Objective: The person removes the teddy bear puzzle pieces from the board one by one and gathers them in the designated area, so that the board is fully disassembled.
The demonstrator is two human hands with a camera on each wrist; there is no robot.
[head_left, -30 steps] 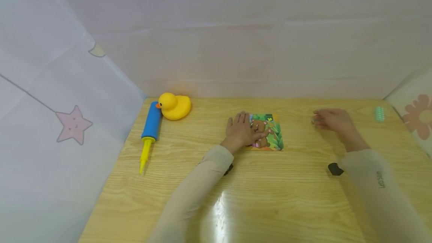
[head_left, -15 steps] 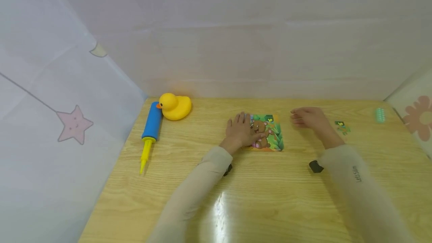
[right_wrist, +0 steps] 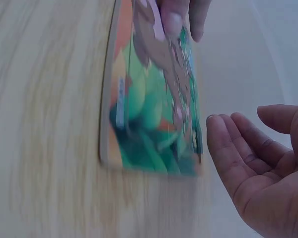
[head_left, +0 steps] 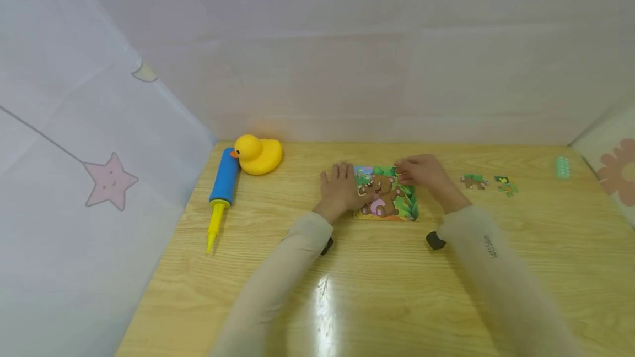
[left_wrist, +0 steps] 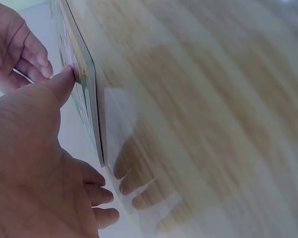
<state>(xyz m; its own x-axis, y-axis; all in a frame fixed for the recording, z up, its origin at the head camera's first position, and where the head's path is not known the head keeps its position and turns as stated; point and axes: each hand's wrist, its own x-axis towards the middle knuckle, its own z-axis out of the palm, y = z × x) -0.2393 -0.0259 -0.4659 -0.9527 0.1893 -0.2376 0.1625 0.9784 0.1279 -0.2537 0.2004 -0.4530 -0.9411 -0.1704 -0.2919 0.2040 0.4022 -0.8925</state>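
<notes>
A small jigsaw board [head_left: 384, 203] with a brown bear on green leaves lies flat on the wooden table. My left hand [head_left: 341, 191] lies at its left side, fingers spread, the thumb [left_wrist: 64, 82] touching the board's face. At the upper right corner is my right hand [head_left: 421, 172], over the board's edge in the head view. The right wrist view shows its fingers [right_wrist: 226, 153] loosely bent and the thumb apart, with nothing between them. To the right lie a brown and green puzzle piece [head_left: 474, 182] and some green and yellow pieces [head_left: 506, 186].
A yellow rubber duck [head_left: 259, 155] sits at the back left, against a blue and yellow hand pump [head_left: 224, 180]. A small pale green bumpy item [head_left: 563, 168] lies near the right edge. A pale cloth wall [head_left: 347, 87] rises behind the table [head_left: 397, 291].
My right hand has moved left from over the loose pieces to the board's corner, uncovering them. My left hand has slid slightly left, showing more of the bear picture.
</notes>
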